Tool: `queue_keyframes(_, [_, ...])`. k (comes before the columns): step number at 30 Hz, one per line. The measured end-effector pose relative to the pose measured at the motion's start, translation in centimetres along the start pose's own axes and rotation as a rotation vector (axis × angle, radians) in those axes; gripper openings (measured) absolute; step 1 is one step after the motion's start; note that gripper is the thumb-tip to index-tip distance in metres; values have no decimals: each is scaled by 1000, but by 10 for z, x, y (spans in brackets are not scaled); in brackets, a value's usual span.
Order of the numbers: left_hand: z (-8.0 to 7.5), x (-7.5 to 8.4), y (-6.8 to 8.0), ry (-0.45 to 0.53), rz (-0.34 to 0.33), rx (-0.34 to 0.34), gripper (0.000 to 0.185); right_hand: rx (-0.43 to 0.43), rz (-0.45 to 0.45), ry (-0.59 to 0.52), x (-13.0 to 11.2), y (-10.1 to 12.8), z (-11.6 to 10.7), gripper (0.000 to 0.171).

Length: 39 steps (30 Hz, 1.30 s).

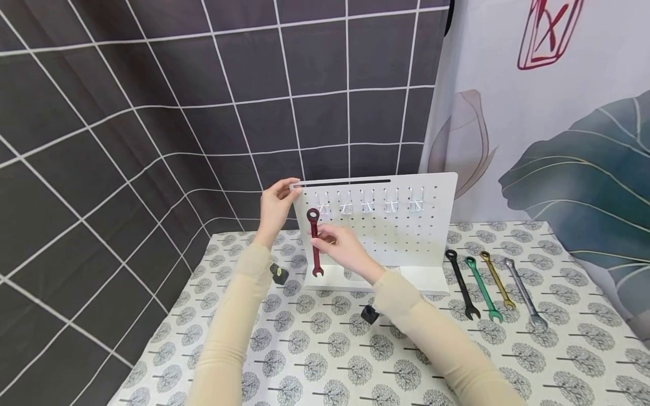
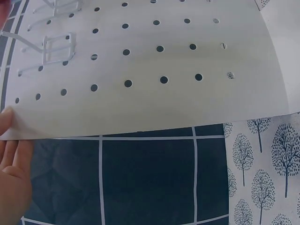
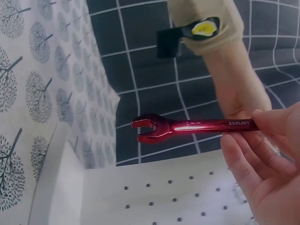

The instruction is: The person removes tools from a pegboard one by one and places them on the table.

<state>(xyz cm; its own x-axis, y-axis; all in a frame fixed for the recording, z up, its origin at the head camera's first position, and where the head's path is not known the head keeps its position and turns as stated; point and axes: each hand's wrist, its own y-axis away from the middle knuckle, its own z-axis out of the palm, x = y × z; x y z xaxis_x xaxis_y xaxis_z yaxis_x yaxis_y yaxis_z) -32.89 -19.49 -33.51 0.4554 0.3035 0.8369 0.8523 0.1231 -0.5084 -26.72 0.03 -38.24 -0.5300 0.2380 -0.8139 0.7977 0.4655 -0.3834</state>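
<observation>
A white pegboard (image 1: 431,231) stands upright on its base, with a row of wire hooks (image 1: 391,202) along its upper part. At the board's top left corner, my left hand (image 1: 275,207) grips the edge between thumb and fingers, as the left wrist view (image 2: 16,180) also shows. My right hand (image 1: 347,248) pinches a red combination wrench (image 1: 316,248) by the middle of its shaft. The wrench is held in front of the board's left side, ring end up and open end down. Its open jaw and part of the shaft show clearly in the right wrist view.
To the right of the board lie a black wrench (image 1: 461,282), a green wrench (image 1: 483,287), a gold wrench (image 1: 497,279) and a silver wrench (image 1: 525,293). The table wears a tree-print cloth (image 1: 335,344). A dark gridded curtain (image 1: 254,124) hangs behind.
</observation>
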Motion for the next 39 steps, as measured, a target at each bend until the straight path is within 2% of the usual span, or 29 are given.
queue_keyframes(9, [0,1,0,0,-13,7,25,-10,-43,21,-19,13,-21,31])
queue_keyframes(17, [0,-1,2,-5,-35,6,26,20,-46,46,-29,28,-53,31])
queue_keyframes(25, [0,5,2,10,-27,-7,26,117,-2,40,-35,47,-100,34])
queue_keyframes(32, [-1,0,-1,4,-8,5,26,217,15,64,-32,65,-146,37])
queue_keyframes(39, [0,5,2,10,-48,-7,29,341,99,77,-26,96,-194,42])
